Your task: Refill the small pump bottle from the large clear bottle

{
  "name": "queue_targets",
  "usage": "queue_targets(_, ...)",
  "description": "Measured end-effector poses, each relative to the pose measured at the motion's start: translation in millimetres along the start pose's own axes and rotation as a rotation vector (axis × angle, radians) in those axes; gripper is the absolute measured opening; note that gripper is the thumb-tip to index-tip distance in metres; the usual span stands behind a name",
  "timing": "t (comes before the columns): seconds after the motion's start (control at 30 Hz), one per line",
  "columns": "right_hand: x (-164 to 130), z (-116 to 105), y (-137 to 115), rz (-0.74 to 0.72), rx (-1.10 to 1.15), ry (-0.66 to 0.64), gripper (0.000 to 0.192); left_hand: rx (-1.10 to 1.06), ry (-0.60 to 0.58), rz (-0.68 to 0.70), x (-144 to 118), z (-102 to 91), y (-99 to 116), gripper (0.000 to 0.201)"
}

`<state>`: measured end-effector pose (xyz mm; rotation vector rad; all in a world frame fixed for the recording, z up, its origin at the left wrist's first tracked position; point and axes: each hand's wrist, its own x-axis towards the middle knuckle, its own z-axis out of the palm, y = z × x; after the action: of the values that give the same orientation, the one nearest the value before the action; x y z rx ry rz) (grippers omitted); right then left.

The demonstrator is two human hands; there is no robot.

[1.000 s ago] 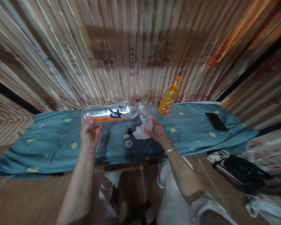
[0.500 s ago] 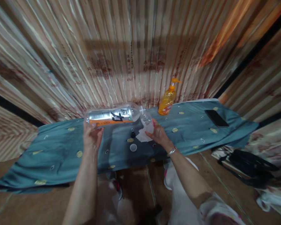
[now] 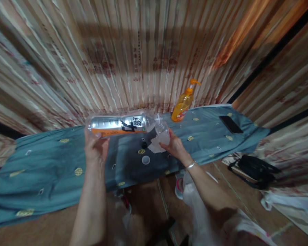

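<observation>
Two hands show in the head view. My left hand point(image 3: 95, 147) grips the base end of a big clear bottle point(image 3: 119, 124), tipped level above the blue cloth point(image 3: 53, 160). My right hand point(image 3: 175, 146) clasps a small clear cup point(image 3: 162, 131) at the bottle's mouth. I judge the bottle thin-walled, crushable and slippery; the labelled middle offers steadier purchase.
</observation>
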<state>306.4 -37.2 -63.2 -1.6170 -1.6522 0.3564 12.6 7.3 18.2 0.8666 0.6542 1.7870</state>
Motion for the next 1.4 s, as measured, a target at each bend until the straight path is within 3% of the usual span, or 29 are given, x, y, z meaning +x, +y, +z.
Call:
queue_targets(0.13,-2,1,-3,0.032,-0.043,0.015,0.078,0.003,-0.01,0.006,-3,3.7,0,0.031)
queue_targets(0.33,-5,1,-6,0.055,-0.071,0.066,0.084,-0.063,0.02,-0.029,-9,4.9,-3,0.043)
queue_targets(0.63,-8,11,4,0.059,-0.11,0.048,0.088,0.013,-0.003,-0.031,-18,-4.0,1,0.036)
queue_targets(1.0,-5,19,7,0.053,-0.103,0.041,0.086,-0.033,0.095,-0.041,-15,-2.1,-4,0.031)
queue_targets(1.4,-6,16,8,0.038,-0.081,0.022,0.087,-0.016,0.074,-0.021,-15,-1.2,0,0.047)
